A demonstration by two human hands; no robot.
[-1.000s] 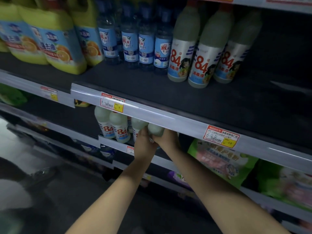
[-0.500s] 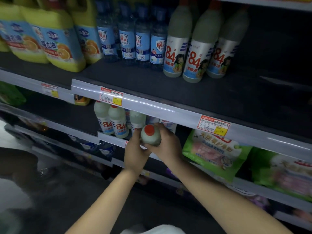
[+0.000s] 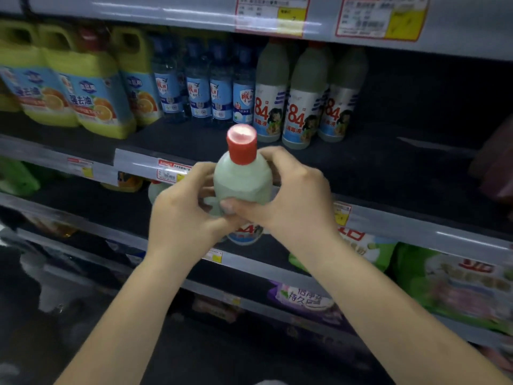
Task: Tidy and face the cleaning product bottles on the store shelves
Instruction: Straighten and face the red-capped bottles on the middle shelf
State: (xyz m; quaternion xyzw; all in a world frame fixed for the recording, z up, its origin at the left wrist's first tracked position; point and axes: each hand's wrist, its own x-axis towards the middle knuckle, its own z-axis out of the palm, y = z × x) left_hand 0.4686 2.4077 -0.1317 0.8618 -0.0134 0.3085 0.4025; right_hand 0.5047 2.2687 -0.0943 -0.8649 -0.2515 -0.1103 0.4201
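Note:
A pale green "84" disinfectant bottle [image 3: 243, 179] with a red cap is held upright in front of the shelf edge. My left hand [image 3: 183, 215] grips its left side and my right hand [image 3: 291, 201] wraps its right side, thumb across the front. Its label shows only below my hands. On the shelf behind stand three matching "84" bottles [image 3: 302, 101], labels facing out. Left of them are several blue bottles [image 3: 198, 87] and yellow detergent jugs [image 3: 91, 87].
The shelf [image 3: 388, 168] to the right of the "84" bottles is bare and dark. Price rails [image 3: 138, 163] run along each shelf edge. Green refill pouches [image 3: 449, 279] and a purple pouch [image 3: 302, 301] sit on lower shelves. Another pale bottle [image 3: 155, 190] peeks out below the rail.
Both hands have pulled the bottle out from the lower shelf and raised it to the level of the shelf above. The camera view has tilted upward.

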